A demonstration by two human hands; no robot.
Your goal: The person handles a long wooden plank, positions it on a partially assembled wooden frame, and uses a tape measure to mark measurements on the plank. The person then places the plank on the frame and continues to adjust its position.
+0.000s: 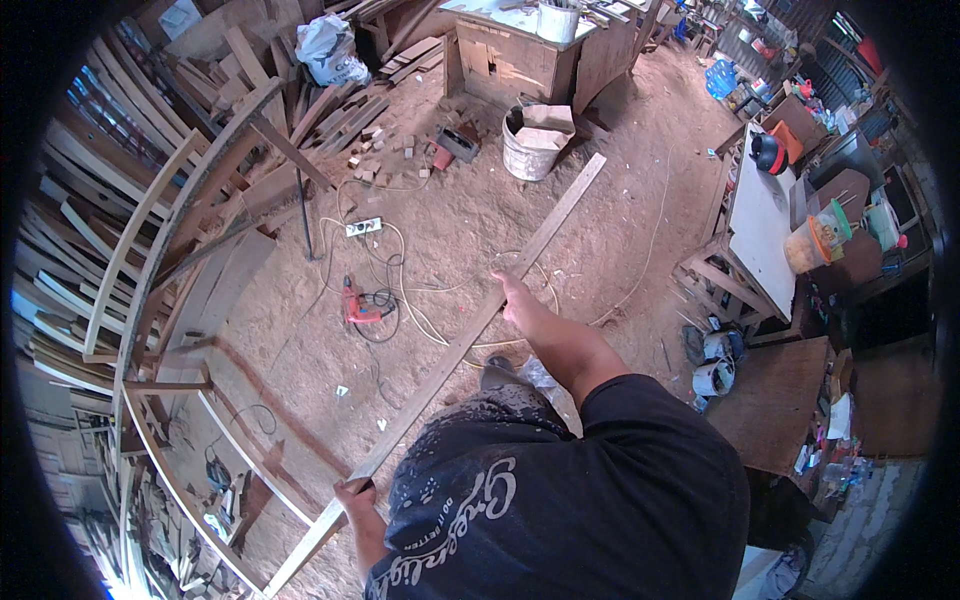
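Observation:
A long wooden board (430,391) runs slantwise across the view in front of my body, from the lower left up toward a white bucket. My left hand (356,497) is wrapped round its edge near the lower end. Farther along, my right hand (511,299) grips the same board, arm stretched out. Part of the fingers of each hand is hidden by the wood. On the floor left of the board lies a red power drill (366,305) with a dark cord, and beyond it a white power strip (363,227).
A wooden frame (190,215) with curved pieces stands at left, beside stacked timber (75,300). The white bucket (530,160) holds wood offcuts near a wooden cabinet (512,70). At right is a white-topped workbench (762,235). Yellowish cable (402,262) loops over the dusty floor.

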